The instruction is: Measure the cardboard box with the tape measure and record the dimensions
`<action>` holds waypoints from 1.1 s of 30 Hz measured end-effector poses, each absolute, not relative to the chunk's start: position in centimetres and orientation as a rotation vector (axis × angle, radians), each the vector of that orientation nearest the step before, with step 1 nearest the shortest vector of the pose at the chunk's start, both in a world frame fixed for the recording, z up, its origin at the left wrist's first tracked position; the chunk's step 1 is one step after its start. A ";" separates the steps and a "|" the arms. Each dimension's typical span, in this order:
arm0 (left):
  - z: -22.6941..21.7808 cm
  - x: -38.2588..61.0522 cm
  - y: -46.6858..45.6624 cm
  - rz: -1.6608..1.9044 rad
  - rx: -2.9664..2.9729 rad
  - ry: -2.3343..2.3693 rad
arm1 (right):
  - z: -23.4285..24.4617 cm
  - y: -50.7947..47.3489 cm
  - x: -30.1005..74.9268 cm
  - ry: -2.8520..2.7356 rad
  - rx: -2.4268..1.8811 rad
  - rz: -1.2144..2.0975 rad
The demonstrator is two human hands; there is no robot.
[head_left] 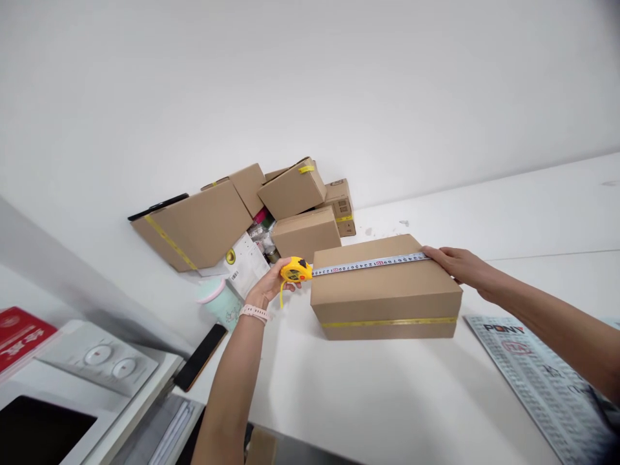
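A brown cardboard box (387,297) with a yellow strip of tape along its front lies on the white table (368,394). My left hand (271,284) is closed round a yellow tape measure case (296,270) at the box's left top edge. The white measuring blade (371,263) runs across the box's top. My right hand (458,263) presses the blade's end against the box's right top corner, fingers together on it.
Several more cardboard boxes (203,226) are piled against the wall behind. A mint cup (220,303) and a black phone (199,356) lie at the left. A printed sheet (537,374) lies at the right. A white device (97,358) and a red packet (19,336) sit far left.
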State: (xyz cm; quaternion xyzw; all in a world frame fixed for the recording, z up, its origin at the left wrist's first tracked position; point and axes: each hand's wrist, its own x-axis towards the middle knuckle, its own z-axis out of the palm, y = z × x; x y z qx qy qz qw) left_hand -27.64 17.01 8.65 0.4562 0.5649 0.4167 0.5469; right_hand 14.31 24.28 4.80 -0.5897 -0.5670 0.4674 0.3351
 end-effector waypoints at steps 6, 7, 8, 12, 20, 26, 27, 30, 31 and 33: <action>9.4 -26.7 15.4 1.057 1.219 1.287 | 5.4 24.8 14.3 -1.770 -1.631 0.850; 9.9 -26.4 14.7 1.067 1.253 1.264 | 5.6 24.9 14.4 -1.791 -1.650 0.789; 10.5 -25.9 13.8 1.069 1.287 1.236 | 5.9 25.0 14.4 -1.800 -1.661 0.752; 12.1 -22.4 8.8 0.966 1.382 1.108 | 8.0 25.1 14.3 -1.850 -1.580 0.719; 5.9 -9.6 1.9 1.072 1.067 0.811 | 11.8 26.4 9.7 -2.014 -1.264 0.688; 6.2 -4.2 4.2 1.344 0.838 0.957 | 9.5 29.4 6.6 -1.998 -1.276 0.729; 6.5 -3.8 4.7 1.368 0.831 0.971 | 9.0 29.7 6.3 -1.988 -1.287 0.731; 6.8 -3.1 6.0 1.404 0.822 0.989 | 8.3 29.9 6.3 -1.976 -1.296 0.741; 6.7 -3.0 6.3 1.417 0.821 0.992 | 8.2 29.9 6.3 -1.974 -1.290 0.744; 6.4 -2.8 6.5 1.456 0.831 1.002 | 8.3 29.6 6.5 -1.961 -1.273 0.747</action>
